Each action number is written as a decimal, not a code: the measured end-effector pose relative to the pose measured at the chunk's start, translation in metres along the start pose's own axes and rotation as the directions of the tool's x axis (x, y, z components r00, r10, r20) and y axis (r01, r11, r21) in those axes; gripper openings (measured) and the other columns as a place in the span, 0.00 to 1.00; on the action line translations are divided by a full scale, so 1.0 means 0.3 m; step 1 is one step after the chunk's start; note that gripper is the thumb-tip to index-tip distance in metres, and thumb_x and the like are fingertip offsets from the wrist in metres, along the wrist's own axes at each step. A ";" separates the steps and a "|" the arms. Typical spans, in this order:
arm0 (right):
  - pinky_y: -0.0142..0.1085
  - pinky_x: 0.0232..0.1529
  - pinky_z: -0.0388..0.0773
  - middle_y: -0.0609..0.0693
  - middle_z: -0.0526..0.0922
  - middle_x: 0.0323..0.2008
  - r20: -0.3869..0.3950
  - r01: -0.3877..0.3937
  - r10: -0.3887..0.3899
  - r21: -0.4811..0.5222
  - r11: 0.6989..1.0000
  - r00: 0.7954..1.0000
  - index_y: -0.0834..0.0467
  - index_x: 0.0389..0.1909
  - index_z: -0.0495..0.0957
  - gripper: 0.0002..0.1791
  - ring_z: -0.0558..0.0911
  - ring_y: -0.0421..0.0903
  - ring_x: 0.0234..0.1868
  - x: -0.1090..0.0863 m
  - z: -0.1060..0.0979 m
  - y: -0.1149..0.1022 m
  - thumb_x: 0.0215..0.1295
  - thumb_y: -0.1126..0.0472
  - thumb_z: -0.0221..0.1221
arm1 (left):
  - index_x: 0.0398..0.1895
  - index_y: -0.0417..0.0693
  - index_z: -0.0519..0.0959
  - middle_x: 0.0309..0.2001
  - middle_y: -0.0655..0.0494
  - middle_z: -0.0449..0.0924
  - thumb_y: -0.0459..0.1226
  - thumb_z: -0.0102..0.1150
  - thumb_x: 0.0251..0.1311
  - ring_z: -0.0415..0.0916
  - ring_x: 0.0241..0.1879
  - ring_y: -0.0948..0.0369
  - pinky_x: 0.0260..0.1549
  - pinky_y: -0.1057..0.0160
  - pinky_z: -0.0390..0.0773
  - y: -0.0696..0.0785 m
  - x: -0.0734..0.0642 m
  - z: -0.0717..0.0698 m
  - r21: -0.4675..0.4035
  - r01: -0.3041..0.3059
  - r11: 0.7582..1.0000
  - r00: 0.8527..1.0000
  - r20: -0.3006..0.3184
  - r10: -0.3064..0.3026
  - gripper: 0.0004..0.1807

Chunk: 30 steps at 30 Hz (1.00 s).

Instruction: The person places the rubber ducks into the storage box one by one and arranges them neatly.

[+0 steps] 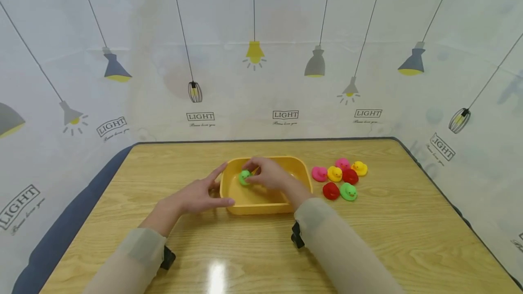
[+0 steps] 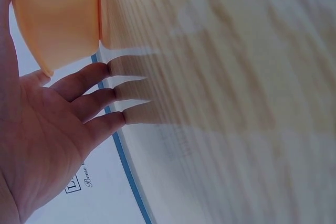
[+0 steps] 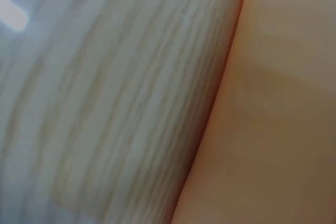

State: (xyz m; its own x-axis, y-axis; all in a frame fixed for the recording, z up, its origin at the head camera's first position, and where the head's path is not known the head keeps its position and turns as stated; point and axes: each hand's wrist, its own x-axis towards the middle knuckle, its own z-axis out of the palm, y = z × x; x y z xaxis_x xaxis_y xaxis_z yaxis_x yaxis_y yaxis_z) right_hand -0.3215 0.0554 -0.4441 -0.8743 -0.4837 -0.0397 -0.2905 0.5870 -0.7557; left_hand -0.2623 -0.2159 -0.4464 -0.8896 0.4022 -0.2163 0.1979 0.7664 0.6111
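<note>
A yellow plastic basin [image 1: 261, 209] sits on the wooden table. Inside it, toward the left end, my right hand [image 1: 269, 173] pinches a small green rubber duck [image 1: 244, 177] between thumb and fingers. My left hand [image 1: 202, 195] rests against the basin's left end, thumb stretched along the near corner and index finger toward the far corner. In the left wrist view, the other fingers [image 2: 93, 100] extend with their tips at the tabletop, beside the basin's wall [image 2: 58, 19]. The right wrist view has only the basin's side [image 3: 273, 108] and the table; the hand is hidden there.
Right of the basin lies a loose group of rubber ducks, with a green duck [image 1: 348, 192], a red duck [image 1: 331, 191], a yellow duck [image 1: 359, 168] and a pink duck [image 1: 319, 173] among them. A lamp-printed curtain [image 1: 286, 90] hangs behind the table [image 1: 400, 235].
</note>
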 end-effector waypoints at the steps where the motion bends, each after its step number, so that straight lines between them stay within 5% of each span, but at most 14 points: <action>1: 0.41 0.59 0.82 0.48 0.88 0.55 0.002 0.001 -0.001 0.000 1.000 1.000 0.51 0.60 0.86 0.17 0.82 0.46 0.49 0.004 0.006 0.000 0.74 0.57 0.72 | 0.91 0.78 0.35 0.79 0.50 0.75 0.75 0.67 0.61 0.66 0.81 0.36 0.76 0.29 0.66 0.002 -0.001 0.000 -0.007 -0.001 1.000 1.000 0.000 0.001 0.66; 22: 0.42 0.60 0.83 0.49 0.89 0.55 -0.021 0.066 -0.068 -0.079 0.995 0.997 0.51 0.60 0.88 0.16 0.83 0.44 0.48 0.028 0.056 0.012 0.75 0.62 0.70 | 0.91 0.77 0.35 0.79 0.50 0.76 0.74 0.67 0.62 0.71 0.77 0.37 0.70 0.30 0.72 0.011 -0.006 -0.002 -0.002 -0.007 1.000 1.000 -0.006 0.007 0.65; 30: 0.42 0.60 0.83 0.47 0.89 0.54 -0.042 0.049 -0.052 -0.072 0.996 0.998 0.49 0.60 0.89 0.16 0.82 0.44 0.50 0.024 0.062 0.014 0.75 0.63 0.70 | 0.92 0.77 0.35 0.78 0.49 0.76 0.74 0.67 0.62 0.66 0.80 0.33 0.74 0.26 0.66 0.012 -0.002 0.001 0.005 -0.001 1.000 1.000 -0.004 0.001 0.66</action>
State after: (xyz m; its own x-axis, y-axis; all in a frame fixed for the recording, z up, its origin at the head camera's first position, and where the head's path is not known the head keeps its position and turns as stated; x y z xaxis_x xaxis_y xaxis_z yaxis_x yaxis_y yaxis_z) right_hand -0.3217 0.0423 -0.4598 -0.8734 -0.4863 0.0270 -0.3603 0.6078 -0.7076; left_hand -0.2608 -0.2131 -0.4443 -0.8911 0.4010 -0.2122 0.2012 0.7685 0.6074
